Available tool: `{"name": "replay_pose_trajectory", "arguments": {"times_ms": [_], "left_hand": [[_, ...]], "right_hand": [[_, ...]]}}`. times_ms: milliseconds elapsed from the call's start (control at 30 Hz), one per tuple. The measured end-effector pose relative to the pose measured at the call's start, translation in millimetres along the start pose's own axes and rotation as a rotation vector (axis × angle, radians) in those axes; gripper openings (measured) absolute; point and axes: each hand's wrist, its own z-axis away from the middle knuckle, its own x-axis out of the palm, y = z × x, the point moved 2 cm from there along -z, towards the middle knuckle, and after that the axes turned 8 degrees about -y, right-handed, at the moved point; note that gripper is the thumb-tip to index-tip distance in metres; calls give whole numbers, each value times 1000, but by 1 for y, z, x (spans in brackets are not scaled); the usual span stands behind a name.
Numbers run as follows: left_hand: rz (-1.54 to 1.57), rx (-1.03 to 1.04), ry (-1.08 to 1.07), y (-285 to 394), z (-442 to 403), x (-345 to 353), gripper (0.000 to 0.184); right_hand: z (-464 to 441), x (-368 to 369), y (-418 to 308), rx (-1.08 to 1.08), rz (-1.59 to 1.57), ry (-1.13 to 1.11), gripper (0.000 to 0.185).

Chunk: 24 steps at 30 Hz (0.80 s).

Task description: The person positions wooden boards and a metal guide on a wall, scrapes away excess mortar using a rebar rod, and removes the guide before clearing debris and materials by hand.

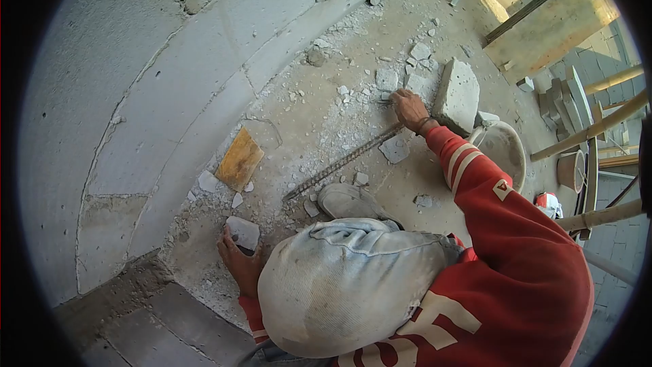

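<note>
My left hand [239, 261] is low on the left, fingers and thumb gripping the edges of a pale broken block piece [243, 232] close to the floor. Farther out, my right hand [411, 111] reaches down among the rubble with its fingers curled together. A small dark thing shows at those fingertips, too hidden to name. A ribbed steel bar [343, 162] lies slanting across the floor, its upper end running to the underside of my right hand. Just beyond my fingers is a flat white fragment [387, 79]. A large pale block [457, 97] stands beside my right wrist.
A block wall [170, 88] curves along the left. An orange-brown tile-like piece [239, 160] lies near it. Right of my arm stands a bucket [506, 153]; poles [591, 126] and stacked slabs [564, 105] are farther right. My shoe [350, 202] rests among chips.
</note>
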Motion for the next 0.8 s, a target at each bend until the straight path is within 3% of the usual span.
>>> {"name": "replay_pose_trajectory", "arguments": {"times_ms": [300,467,533,667,800], "left_hand": [[105,22,13,-1,6,-11,95],[37,8,129,17,3,-35,86],[216,38,167,31,-1,-45,76],[313,-10,197,59,-5,-55,65],[660,17,128,77,-6,-45,53]], "right_hand": [[-10,15,7,271,192,-291,28],[1,13,7,127,299,-68,26],[0,15,15,130,270,-207,31],[-3,11,11,125,291,-262,26],[-26,-5,-10,-5,78,-105,23]]}}
